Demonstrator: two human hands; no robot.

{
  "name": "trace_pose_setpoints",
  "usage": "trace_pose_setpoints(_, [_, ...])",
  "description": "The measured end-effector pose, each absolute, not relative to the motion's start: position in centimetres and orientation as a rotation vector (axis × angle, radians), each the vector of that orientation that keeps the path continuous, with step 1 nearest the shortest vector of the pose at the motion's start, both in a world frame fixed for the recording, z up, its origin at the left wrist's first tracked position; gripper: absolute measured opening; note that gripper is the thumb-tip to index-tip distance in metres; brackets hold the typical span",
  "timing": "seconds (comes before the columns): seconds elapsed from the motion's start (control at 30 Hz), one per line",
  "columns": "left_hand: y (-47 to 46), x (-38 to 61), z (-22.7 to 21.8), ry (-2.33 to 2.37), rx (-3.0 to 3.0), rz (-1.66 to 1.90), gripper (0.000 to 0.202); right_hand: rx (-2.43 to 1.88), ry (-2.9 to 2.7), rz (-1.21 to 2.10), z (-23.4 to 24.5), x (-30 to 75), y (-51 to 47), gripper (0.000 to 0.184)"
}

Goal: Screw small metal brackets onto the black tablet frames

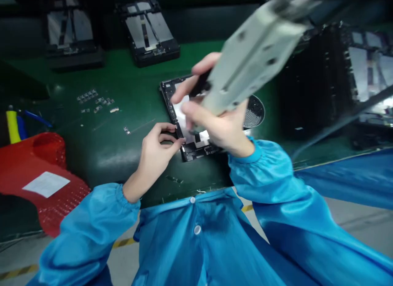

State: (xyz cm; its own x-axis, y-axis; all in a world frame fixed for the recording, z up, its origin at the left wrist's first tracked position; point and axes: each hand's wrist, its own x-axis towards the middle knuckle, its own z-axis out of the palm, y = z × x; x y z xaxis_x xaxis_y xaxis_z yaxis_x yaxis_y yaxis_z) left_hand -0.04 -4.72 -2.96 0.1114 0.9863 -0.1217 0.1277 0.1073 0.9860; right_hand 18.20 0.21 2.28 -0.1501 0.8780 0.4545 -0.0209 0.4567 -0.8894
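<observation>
My right hand (222, 126) is wrapped round a pale grey electric screwdriver (250, 52), which slants up to the right and is blurred. Beneath that hand lies an opened tablet (194, 154), its dark frame and silvery inner parts showing. The screwdriver's tip is hidden behind my fingers, so I cannot tell whether it touches the tablet. With thumb and fingertips, my left hand (156, 148) grips the tablet's left edge. Partly behind my right wrist, a round dish (256, 110) holds many tiny metal bits, perhaps screws.
Small electronic parts (87, 96) lie scattered on the green mat (123, 79). A red bag (33, 163) with a white label sits at left, near yellow- and blue-handled tools (14, 126). More opened devices (150, 32) stand at the back and right. A cable (340, 122) crosses at right.
</observation>
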Motion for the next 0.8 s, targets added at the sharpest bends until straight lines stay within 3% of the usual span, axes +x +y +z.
trace_pose_setpoints(0.1, [-4.7, -0.2, -2.7, 1.286, 1.269, 0.959, 0.042, -0.581, -1.505, 0.797, 2.5, 23.8, 2.2, 0.048])
trace_pose_setpoints(0.27, [-2.9, -0.9, -2.0, 1.345, 1.359, 0.833, 0.045, -0.627, -1.337, 0.622, 0.0, 30.0, 4.1, 0.034])
trace_pose_setpoints(0.8, [-2.9, -1.1, -1.4, 1.286, 1.358, 0.865, 0.042, -0.651, -1.330, 0.589, -0.1, 29.1, 2.1, 0.024])
